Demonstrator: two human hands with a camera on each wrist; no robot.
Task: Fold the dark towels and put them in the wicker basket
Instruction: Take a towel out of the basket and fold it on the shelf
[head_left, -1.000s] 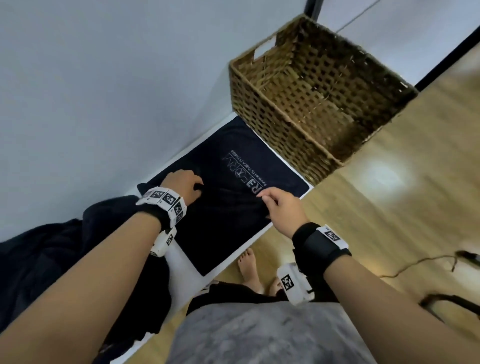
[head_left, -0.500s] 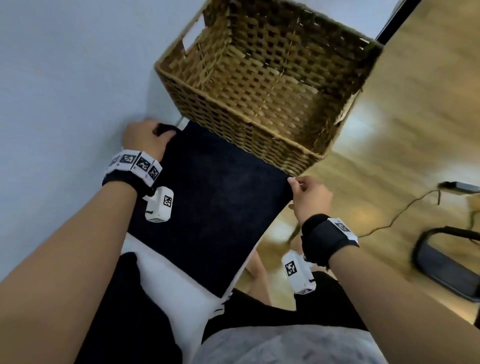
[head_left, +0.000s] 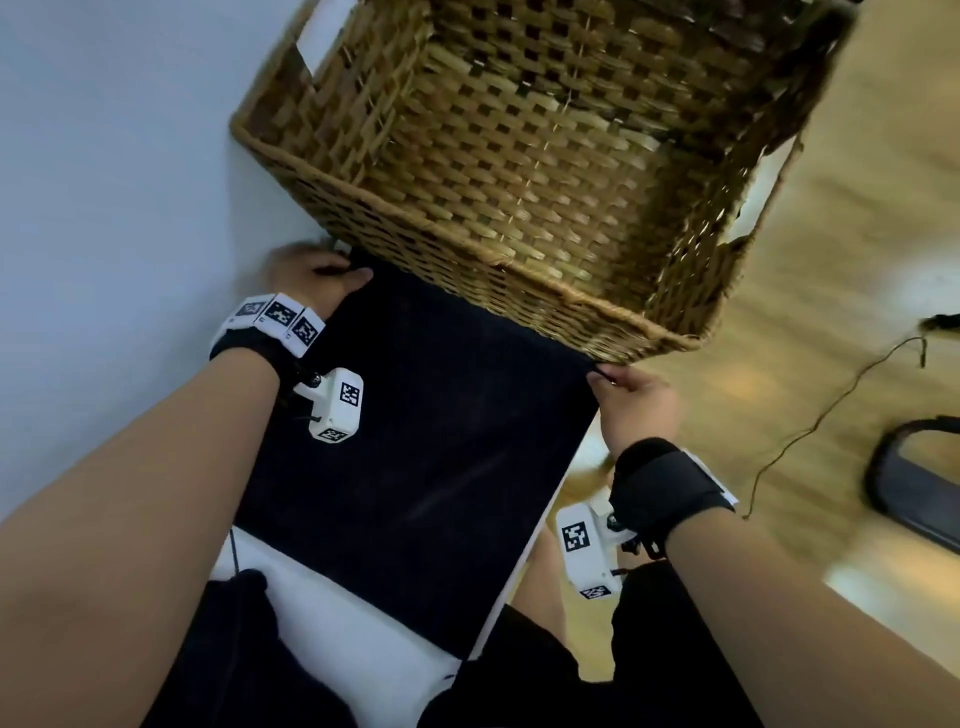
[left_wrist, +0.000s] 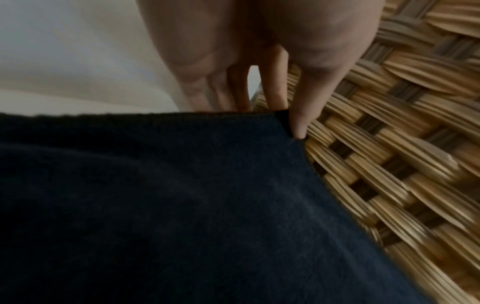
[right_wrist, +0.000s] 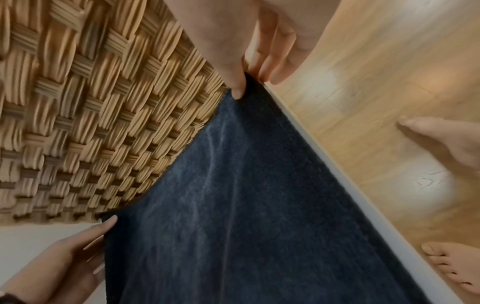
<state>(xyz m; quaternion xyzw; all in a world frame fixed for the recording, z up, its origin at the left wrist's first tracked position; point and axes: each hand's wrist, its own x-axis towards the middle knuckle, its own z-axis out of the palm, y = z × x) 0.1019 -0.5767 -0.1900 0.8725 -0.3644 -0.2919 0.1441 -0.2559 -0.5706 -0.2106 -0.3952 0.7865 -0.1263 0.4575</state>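
A white table (head_left: 358, 644) stands against a pale wall, with a wood floor (head_left: 857, 218) to its right. On it a dark towel (head_left: 415, 467) lies flat, its long axis running from the person toward the wicker basket (head_left: 519, 171), its far edge against the basket's near wall. The left hand (head_left: 306, 280) pinches the far left corner; the left wrist view shows the thumb on top of the cloth and the fingers behind it. The right hand (head_left: 639, 410) pinches the far right corner between thumb and fingers, plainest in the right wrist view, which alone shows bare feet (right_wrist: 446, 144) on the floor. More dark cloth (head_left: 218, 670) lies at the table's near left.
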